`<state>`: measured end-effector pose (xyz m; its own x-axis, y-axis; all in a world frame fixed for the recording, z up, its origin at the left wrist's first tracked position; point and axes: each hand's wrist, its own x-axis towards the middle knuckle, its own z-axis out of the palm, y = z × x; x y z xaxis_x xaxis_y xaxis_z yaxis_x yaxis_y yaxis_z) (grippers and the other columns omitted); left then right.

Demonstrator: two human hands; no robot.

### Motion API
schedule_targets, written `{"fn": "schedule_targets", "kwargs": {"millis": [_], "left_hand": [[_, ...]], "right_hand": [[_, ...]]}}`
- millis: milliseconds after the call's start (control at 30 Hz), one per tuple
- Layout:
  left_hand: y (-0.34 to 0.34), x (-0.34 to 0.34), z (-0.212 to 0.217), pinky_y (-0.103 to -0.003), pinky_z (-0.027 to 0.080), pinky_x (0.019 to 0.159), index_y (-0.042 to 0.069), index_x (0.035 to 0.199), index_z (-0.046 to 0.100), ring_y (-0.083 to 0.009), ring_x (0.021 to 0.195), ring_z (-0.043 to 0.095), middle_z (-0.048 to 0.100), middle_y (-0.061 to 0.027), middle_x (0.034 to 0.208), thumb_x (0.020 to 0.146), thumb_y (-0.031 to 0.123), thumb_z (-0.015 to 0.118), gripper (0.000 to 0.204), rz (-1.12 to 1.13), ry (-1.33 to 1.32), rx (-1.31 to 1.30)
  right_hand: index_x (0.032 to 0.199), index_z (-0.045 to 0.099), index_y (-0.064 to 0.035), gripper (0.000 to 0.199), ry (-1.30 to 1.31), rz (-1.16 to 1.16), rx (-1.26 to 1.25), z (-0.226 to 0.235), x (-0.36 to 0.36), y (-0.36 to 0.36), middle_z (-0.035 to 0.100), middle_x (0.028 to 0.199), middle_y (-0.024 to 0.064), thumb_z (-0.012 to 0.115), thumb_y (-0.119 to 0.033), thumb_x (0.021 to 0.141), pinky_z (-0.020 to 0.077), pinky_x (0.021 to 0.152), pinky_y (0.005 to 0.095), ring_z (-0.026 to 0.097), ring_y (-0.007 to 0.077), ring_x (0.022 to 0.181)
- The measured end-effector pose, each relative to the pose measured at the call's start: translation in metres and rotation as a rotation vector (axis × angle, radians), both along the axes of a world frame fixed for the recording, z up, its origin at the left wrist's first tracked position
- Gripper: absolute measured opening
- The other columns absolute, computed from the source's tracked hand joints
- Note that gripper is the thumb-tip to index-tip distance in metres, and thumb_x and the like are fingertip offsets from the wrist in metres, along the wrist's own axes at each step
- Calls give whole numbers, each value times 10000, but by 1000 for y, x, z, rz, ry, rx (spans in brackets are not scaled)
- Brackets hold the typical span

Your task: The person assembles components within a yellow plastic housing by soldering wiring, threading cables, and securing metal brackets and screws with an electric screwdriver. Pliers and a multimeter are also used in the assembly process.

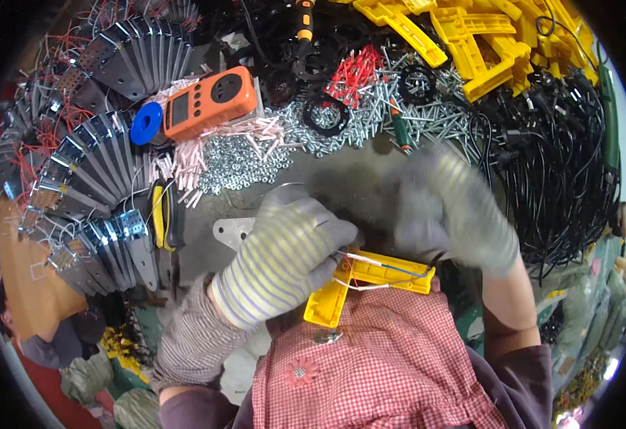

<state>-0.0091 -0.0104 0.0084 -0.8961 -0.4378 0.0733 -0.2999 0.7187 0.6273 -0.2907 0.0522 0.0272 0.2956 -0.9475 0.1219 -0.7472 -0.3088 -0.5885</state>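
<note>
My left hand (284, 250), in a yellow-and-grey striped glove, is closed on a yellow plastic housing (325, 306) at the edge of the bench, above my lap. The housing has two arms set at an angle, with white, blue and red wires (370, 287) across it. Beside that hand lies a grey metal plate with holes (231, 231), partly covered by the glove. My right hand (459, 211), in a like glove, is off the housing to the upper right. Motion smears its fingers, so anything in them is hidden.
Metal-plate assemblies with red wires (102, 161) curve along the left, near yellow-handled pliers (160, 216). Behind are an orange meter (211, 104), a blue spool (146, 123), nuts (234, 163), screws (427, 118) and a screwdriver (399, 127). Yellow housings (481, 43) and black cables (559, 171) fill the right.
</note>
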Motion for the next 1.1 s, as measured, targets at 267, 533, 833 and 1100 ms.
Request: {"fn": "schedule_targets", "kwargs": {"millis": [267,533,833,1100], "left_hand": [[31,-6,-13,-500,354,1164,163,1315,737,-208,1008,670,800,81,921,826,111,803,497,308,93,-95],[37,-4,-23,-495,344,1169,150,1320,742,-210,1005,660,810,72,916,786,112,826,542,342,145,-85],[38,-2,-27,-544,362,1150,198,1287,746,-233,1009,687,719,6,1036,751,119,880,558,297,170,-197],[36,-5,-24,-517,413,1065,193,1278,739,-275,987,682,700,-39,1016,801,166,864,494,299,184,-162]], "right_hand": [[1142,733,-148,352,580,-230,-377,-38,-13,-36,642,945,110,818,-250,817,540,814,457,660,320,935],[1134,691,-100,390,256,-188,-738,-21,-36,-24,677,859,52,849,-76,778,536,650,392,666,288,738],[1291,714,-47,549,0,-62,-174,43,-5,93,734,1086,105,900,-107,778,568,948,428,718,265,961],[983,728,-61,310,-267,50,-335,-8,15,65,710,901,98,880,-68,712,541,734,438,699,318,788]]}}
